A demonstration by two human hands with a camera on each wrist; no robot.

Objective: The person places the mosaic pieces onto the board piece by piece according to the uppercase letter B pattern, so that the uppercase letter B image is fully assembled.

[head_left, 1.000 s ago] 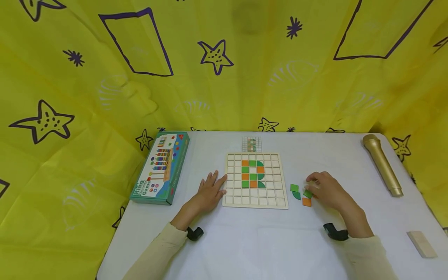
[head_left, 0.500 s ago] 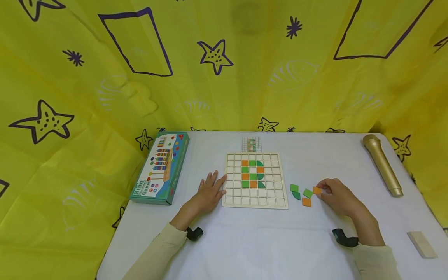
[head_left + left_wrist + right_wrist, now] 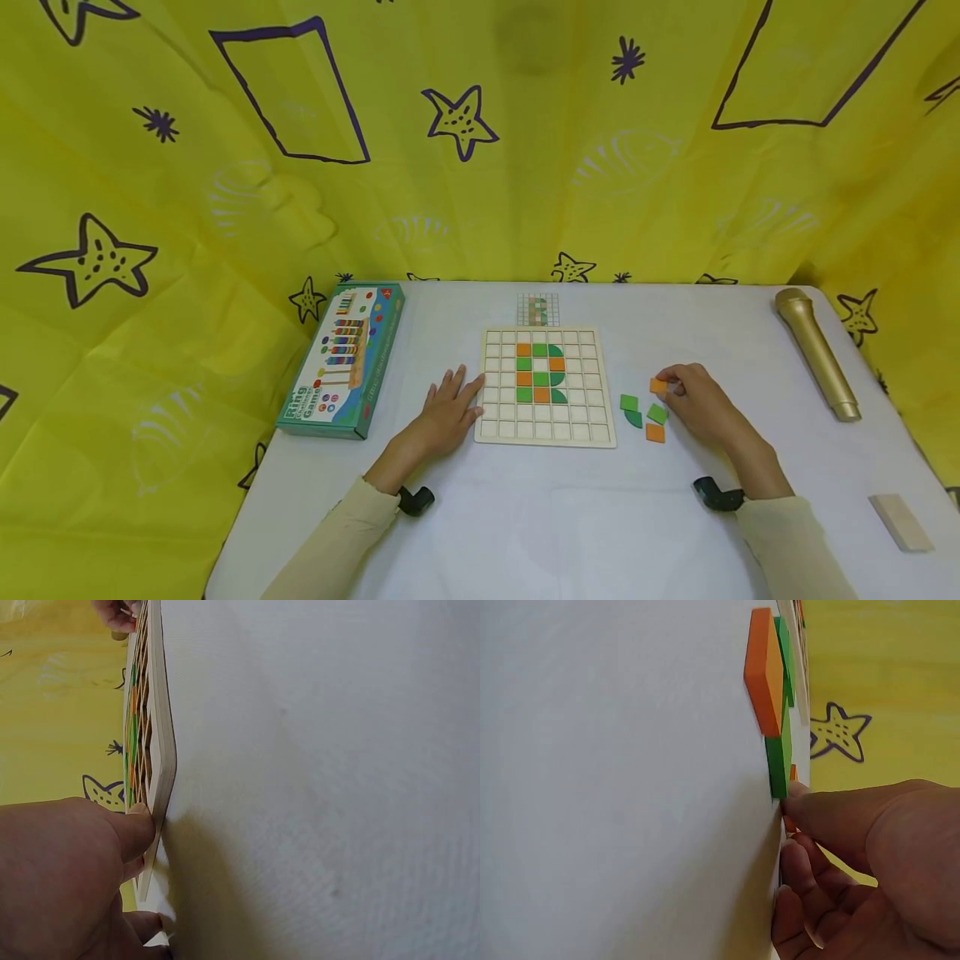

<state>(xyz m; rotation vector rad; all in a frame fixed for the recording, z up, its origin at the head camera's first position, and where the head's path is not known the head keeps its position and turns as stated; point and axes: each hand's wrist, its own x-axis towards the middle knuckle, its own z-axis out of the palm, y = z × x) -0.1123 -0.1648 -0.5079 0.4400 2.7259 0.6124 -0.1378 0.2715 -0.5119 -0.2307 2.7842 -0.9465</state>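
The orange tile (image 3: pixel 657 385) is at the fingertips of the right hand (image 3: pixel 697 404), to the right of the board and near its edge. Thumb and forefinger are pinched on it; whether it touches the table cannot be determined.

Four loose pieces lie on the near side of it: a light green square (image 3: pixel 629 402), a dark green curved piece (image 3: pixel 633 419) just beside that square, a second green square (image 3: pixel 657 414), and an orange square (image 3: pixel 655 433) nearest the person.

The grid board (image 3: pixel 545 433) lies flat to the left of these, bearing an arrangement of coloured pieces (image 3: pixel 541 379) in orange, light green and dark green around one bare cell. The left hand (image 3: pixel 446 412) is at the board's left edge, fingers extended and spread, thumb touching the rim.

A printed grid card (image 3: pixel 538 309) lies just beyond the board. A boxed game (image 3: pixel 341 358) stands well to the left; a gold microphone (image 3: pixel 817 354) and a pale block (image 3: pixel 902 522) lie to the right. All rest on a white-covered table (image 3: pixel 570 517), backed by yellow patterned fabric (image 3: pixel 300 217).
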